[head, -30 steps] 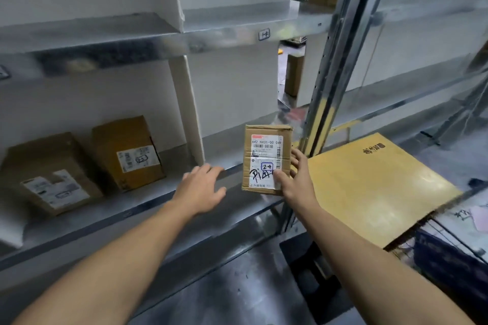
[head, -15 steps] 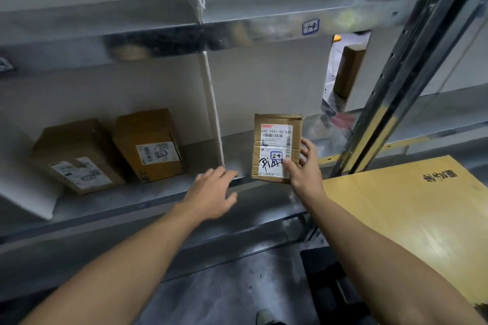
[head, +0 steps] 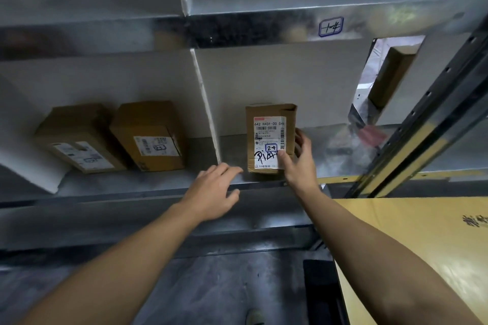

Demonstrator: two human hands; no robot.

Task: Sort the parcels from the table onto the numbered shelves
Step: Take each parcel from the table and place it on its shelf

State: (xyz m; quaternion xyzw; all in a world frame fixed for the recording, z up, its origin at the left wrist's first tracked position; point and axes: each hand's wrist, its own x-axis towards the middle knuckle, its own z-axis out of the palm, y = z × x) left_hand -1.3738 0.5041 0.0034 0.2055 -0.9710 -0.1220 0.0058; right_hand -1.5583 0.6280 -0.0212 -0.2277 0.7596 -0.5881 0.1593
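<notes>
The small cardboard parcel [head: 269, 137] now stands upright in the centre of the frame, inside the compartment just right of the white divider [head: 206, 103]. Its label faces out, with "2-4" handwritten in a blue box. Half a second ago it was held in front of the shelf lip; since then it has gone in past the edge, and its bottom edge now sits at the metal shelf [head: 132, 182] floor. Whether its weight is fully down I cannot tell.

The right hand [head: 298, 161] grips the parcel's lower right corner, with the thumb across the label and the fingers wrapped round the side. The left hand [head: 214, 190] is open with its fingers spread. It hovers over the shelf's front lip just left of the parcel and does not appear to touch it, much as it did before.

Outward, a tag reading "1-4" [head: 331, 26] is fixed to the upper shelf edge directly above this compartment. Left of the divider stand two larger brown boxes, one [head: 150, 137] marked "2-3" and a second box [head: 79, 140] beside it. This bay is therefore probably 2-4, and the parcel matches it.

At lower right lies the yellow table [head: 422, 245], with a perforated steel upright [head: 435, 119] crossing above it.

The placement looks all but done. What remains is to let go, withdraw and return to the table for the next parcel.
</notes>
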